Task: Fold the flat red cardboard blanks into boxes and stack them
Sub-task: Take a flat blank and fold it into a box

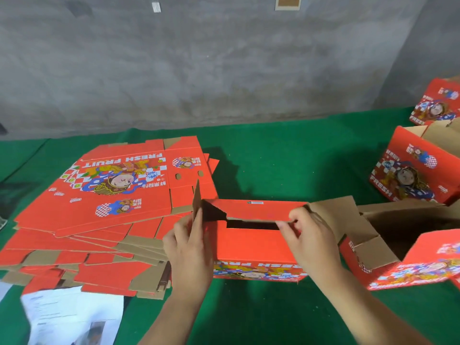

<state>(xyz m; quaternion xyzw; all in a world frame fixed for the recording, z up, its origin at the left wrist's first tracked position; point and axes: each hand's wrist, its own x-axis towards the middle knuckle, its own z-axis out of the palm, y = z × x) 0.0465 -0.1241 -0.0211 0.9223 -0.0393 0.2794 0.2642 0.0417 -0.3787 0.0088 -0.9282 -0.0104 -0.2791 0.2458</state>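
Two hands work on one half-folded red box (pixel 251 245) standing on the green table (pixel 273 158), in the middle just in front of the person. The right hand (pixel 308 235) has its grip clenched on the box's far top flap (pixel 254 210), thumb and fingers pinching the flap's near edge above the open slot. The left hand (pixel 189 247) grips the upright end flap (pixel 197 205) at the box's left end, fingers wrapped around the cardboard. Just left of the box, touching its end, lies a fanned stack of flat red blanks (pixel 99 207), printed side up with "FRESH FRUIT" lettering. To the right stands an open folded box (pixel 410 250), brown inside showing, close beside the one in hand. Two more folded boxes (pixel 413 168) stand farther back on the right. White printed papers (pixel 72 317) lie at the near left edge.
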